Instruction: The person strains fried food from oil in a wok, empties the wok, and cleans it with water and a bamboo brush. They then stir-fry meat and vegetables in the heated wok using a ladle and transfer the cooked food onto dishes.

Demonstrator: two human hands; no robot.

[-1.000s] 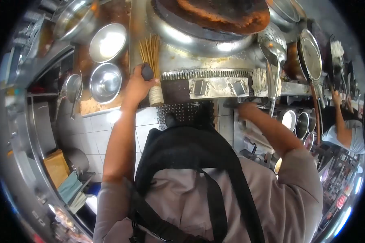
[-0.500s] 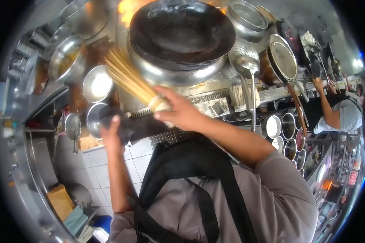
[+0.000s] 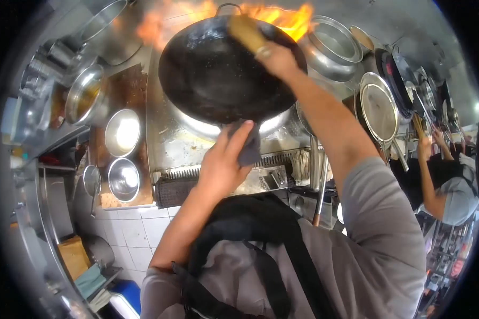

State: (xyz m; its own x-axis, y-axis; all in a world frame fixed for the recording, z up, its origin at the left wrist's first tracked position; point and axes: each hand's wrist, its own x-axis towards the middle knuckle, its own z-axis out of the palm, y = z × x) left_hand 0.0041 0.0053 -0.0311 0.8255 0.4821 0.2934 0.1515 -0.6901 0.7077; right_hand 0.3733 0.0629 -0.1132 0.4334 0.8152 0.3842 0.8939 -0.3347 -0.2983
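Observation:
A large black wok (image 3: 223,80) sits on the burner, its inside dark with a few shiny specks. In my right hand (image 3: 279,59) is a bamboo wok brush (image 3: 246,33), its bristles smeared by motion over the wok's far right side. My left hand (image 3: 222,162) is closed around a dark folded cloth (image 3: 249,148), pressed to the wok's near rim. The cloth and fingers hide that part of the rim. A loop handle (image 3: 228,7) stands up at the far rim.
Flames (image 3: 287,20) rise behind the wok. To the left are two metal bowls (image 3: 123,179) and a pot with yellowish liquid (image 3: 85,95). Round strainers (image 3: 379,112) and a lidded pot (image 3: 335,42) stand on the right. A co-worker (image 3: 452,186) stands further right.
My right hand has swung the brush up into the wok. My left hand has moved right with the cloth onto the near rim. The wok is tilted differently and the flames are larger.

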